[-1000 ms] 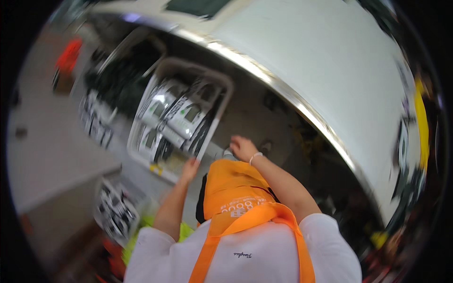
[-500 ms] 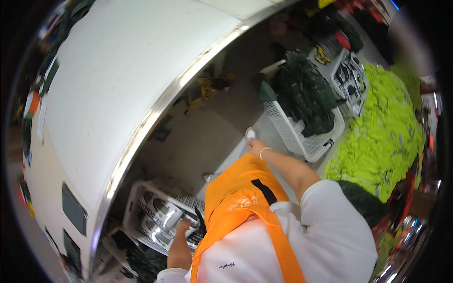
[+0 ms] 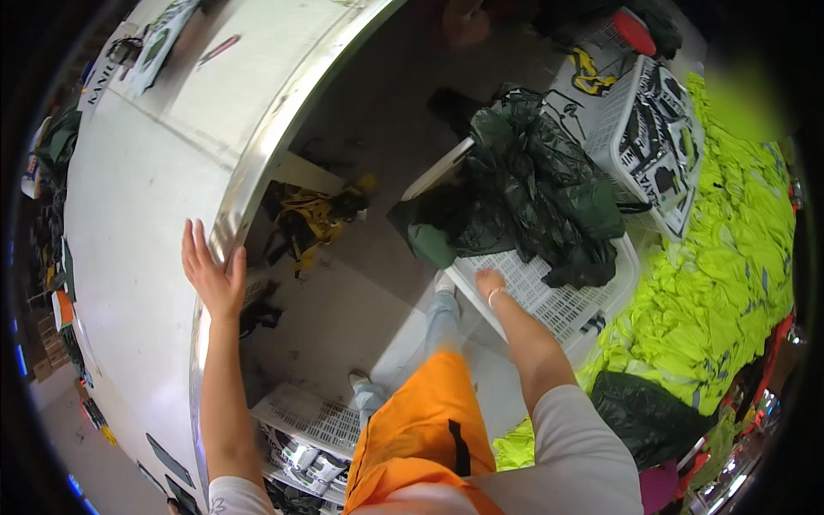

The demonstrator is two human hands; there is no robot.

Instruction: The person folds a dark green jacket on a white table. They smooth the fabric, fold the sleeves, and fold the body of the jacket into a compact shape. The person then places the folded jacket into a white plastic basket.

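My left hand [image 3: 215, 273] lies on the metal edge of the long white table [image 3: 142, 283], fingers stretched out and thumb apart, holding nothing. Over the near side of a white slotted basket [image 3: 541, 305] hangs my right hand [image 3: 490, 281], a white band at its wrist. Its fingers look curled in, and nothing shows in them. Whether it touches the basket I cannot tell. Crumpled dark green plastic bags [image 3: 536, 184] fill the far part of that basket and spill over its rim.
Right of the basket rises a big heap of neon yellow-green garments [image 3: 730, 257]. A grey basket of printed packages [image 3: 661, 137] stands behind. Yellow-and-black straps [image 3: 313, 219] lie under the table. Another white basket [image 3: 309, 416] sits at lower left. A red pen [image 3: 218, 51] lies on the table.
I have moved forward along the table, nearer the basket of green bags. My left hand has left the packages in the lower-left basket and come up onto the table edge.
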